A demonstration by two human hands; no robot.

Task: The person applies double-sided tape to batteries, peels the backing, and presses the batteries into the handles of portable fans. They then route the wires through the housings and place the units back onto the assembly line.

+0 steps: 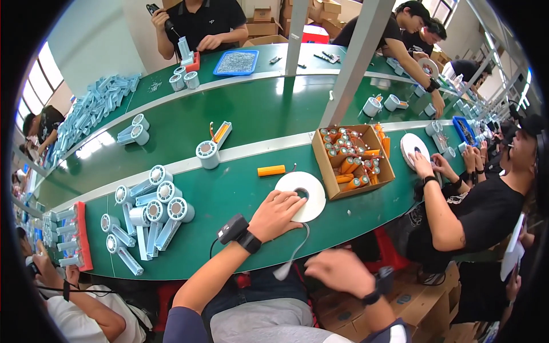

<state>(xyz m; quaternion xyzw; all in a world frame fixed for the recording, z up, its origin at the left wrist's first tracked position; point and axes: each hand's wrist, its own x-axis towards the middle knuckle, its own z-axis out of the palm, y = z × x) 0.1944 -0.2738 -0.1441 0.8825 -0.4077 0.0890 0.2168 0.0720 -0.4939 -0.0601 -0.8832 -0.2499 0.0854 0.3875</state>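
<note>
My left hand [277, 215] rests palm down on the green table [229, 194], its fingers on the edge of a flat white roll of tape [303, 191]. A strip of white tape [291, 257] hangs from the roll over the table's front edge. My right hand [338, 273] is below the table edge, blurred, fingers curled near the strip's lower end; whether it grips the strip I cannot tell. An orange cylindrical cell [270, 170] lies just beyond the roll. An open cardboard box [353, 160] with several orange cells stands to the right.
A cluster of pale blue handheld fan bodies [147, 220] lies at my left. One fan body with an orange cell [211, 147] stands on the middle belt. A person at my right presses a hand on another white roll [413, 147]. Other people work across the table.
</note>
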